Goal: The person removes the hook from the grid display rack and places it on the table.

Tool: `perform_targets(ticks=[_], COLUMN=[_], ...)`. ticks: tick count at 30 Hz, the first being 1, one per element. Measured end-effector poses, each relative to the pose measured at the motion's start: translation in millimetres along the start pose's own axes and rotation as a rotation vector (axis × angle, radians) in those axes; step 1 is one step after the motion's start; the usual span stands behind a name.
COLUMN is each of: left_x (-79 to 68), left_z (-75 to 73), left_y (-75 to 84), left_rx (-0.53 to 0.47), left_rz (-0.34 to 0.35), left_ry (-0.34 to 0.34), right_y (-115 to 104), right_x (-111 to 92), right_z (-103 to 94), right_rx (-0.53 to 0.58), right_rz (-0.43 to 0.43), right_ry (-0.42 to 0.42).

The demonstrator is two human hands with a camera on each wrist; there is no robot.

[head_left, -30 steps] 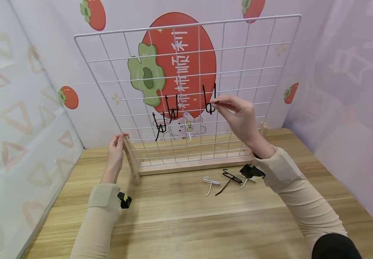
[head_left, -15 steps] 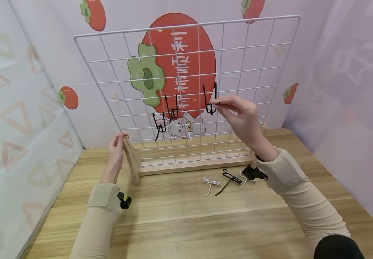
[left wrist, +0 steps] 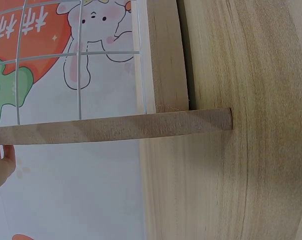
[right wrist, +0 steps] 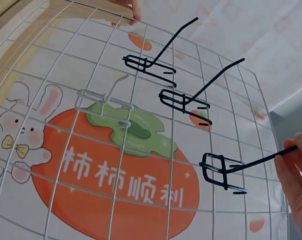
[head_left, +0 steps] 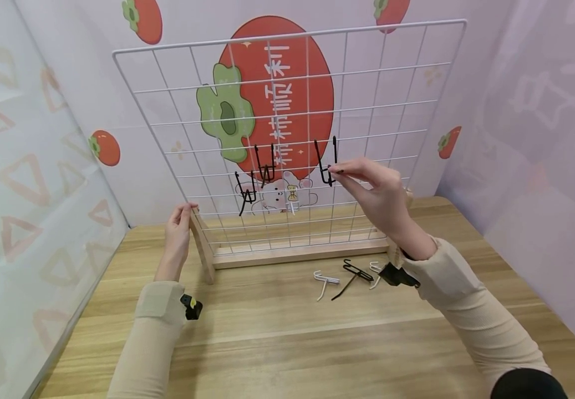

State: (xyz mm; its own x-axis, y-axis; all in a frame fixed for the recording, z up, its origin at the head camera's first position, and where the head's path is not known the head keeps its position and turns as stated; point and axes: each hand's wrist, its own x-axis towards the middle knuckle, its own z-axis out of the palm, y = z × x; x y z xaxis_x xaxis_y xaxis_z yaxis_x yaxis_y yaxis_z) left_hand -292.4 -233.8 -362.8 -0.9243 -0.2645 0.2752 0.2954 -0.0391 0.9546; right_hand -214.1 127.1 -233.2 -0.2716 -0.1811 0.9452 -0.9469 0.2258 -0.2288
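Note:
My right hand (head_left: 379, 191) pinches the arm of a black wire hook (right wrist: 224, 172) between thumb and fingertips. That hook overlaps the right half of the white wire grid (head_left: 287, 37), its two prongs pointing up in the head view. My left hand (head_left: 177, 235) holds the top of the left wooden leg (head_left: 202, 244) of the grid's stand, with fingertips at the wood in the left wrist view. To the left on the grid hang two black hooks (head_left: 265, 173) and, lower, one white hook (right wrist: 107, 102).
On the wooden table (head_left: 287, 354), in front of the stand's base bar (head_left: 297, 257), lie a white hook (head_left: 325, 280), a black hook (head_left: 357, 271) and another white hook (head_left: 375, 268) partly hidden by the right wrist camera (head_left: 399, 275). A printed backdrop (head_left: 287, 11) stands behind.
My right hand has moved slightly down and to the right with the black hook, so its prongs sit lower against the grid. The left hand keeps its place on the stand.

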Motion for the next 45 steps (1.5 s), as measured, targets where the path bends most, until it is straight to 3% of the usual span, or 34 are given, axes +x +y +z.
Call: perform_targets(ticks=[7, 14, 18, 30, 45], left_x=[-0.2, 0.2, 0.5, 0.7, 1.7], left_z=[-0.1, 0.2, 0.0, 0.4, 1.0], left_y=[1.4, 0.3, -0.2, -1.2, -2.7], left_rx=[0.046, 0.027, 0.018, -0.009, -0.018], left_rz=[-0.003, 0.007, 0.007, 0.008, 0.01], left_ry=[-0.007, -0.003, 0.0, 0.007, 0.017], right_y=[-1, 1, 1, -1, 1], right_x=[-9, -21, -29, -51, -77], right_z=[-2.9, -2.4, -0.3, 6.0, 16.9], right_rx=[-0.004, -0.047, -0.014, 0.025, 0.04], right_rz=[-0.008, -0.038, -0.013, -0.082, -0.079], right_ry=[-0.019, -0.04, -0.048, -0.11, -0.157])
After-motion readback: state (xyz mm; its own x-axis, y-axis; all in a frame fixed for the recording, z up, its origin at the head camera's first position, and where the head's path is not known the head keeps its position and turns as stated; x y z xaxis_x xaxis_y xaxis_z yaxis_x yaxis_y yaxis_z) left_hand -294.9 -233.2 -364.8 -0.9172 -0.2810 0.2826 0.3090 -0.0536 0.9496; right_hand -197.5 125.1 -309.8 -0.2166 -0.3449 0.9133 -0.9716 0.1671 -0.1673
